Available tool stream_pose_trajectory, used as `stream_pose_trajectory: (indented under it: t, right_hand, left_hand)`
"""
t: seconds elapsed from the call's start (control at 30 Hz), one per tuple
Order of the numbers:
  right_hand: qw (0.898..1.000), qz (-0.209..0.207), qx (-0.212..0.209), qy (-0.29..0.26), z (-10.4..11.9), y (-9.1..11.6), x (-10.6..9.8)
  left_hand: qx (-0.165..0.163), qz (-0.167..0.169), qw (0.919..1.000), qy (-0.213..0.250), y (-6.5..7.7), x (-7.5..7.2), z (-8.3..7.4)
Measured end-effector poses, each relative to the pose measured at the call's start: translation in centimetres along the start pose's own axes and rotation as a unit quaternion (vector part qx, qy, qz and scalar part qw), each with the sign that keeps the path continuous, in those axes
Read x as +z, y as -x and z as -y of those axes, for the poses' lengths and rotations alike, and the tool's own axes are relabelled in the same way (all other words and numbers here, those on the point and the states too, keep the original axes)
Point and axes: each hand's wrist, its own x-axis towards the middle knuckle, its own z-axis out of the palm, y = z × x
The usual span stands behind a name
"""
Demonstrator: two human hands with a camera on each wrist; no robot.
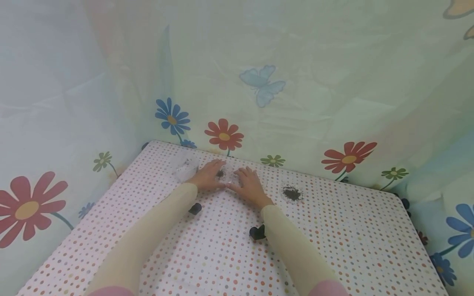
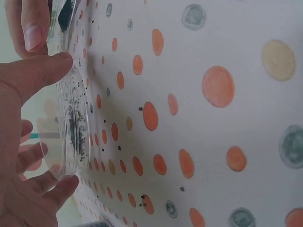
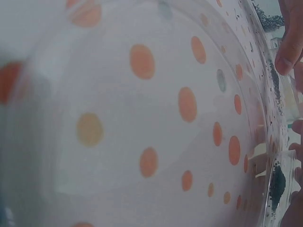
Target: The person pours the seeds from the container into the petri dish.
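A round clear plastic dish [image 2: 75,118] with dark granules lies on the dotted cloth between both hands. The left hand [image 1: 209,176] holds it by its clear cover, thumb [image 2: 61,61] at one edge and bent fingertips at the other. Close on its other side is the right hand [image 1: 252,188], its fingers spread and slightly bent, its thumb stretched toward the left thumb. Whether the right fingers grip the rim I cannot tell. Farther right lies a dark granule pile [image 1: 291,193], seen through clear walls in the right wrist view.
Clear plastic [image 1: 185,169] with pale specks lies left of the left hand. A large clear round cover [image 3: 118,118] fills the right wrist view close up. Loose granules dot the tablecloth [image 1: 218,255]. Flower-printed sheeting [image 1: 303,102] hangs around the table.
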Motion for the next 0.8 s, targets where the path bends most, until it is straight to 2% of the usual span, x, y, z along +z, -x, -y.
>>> stream_pose_trajectory:
  t: [0.27,0.8]
  right_hand:
    - [1.0,0.0,0.003,-0.011,-0.24,-0.07,0.21]
    - [0.999,0.009,0.027,-0.022,-0.5,-0.21,0.38]
  left_hand:
    - [-0.006,0.006,0.9999,0.012,-0.11,-0.37,-0.14]
    - [-0.024,0.017,0.9996,-0.005,-0.77,-0.41,-0.55]
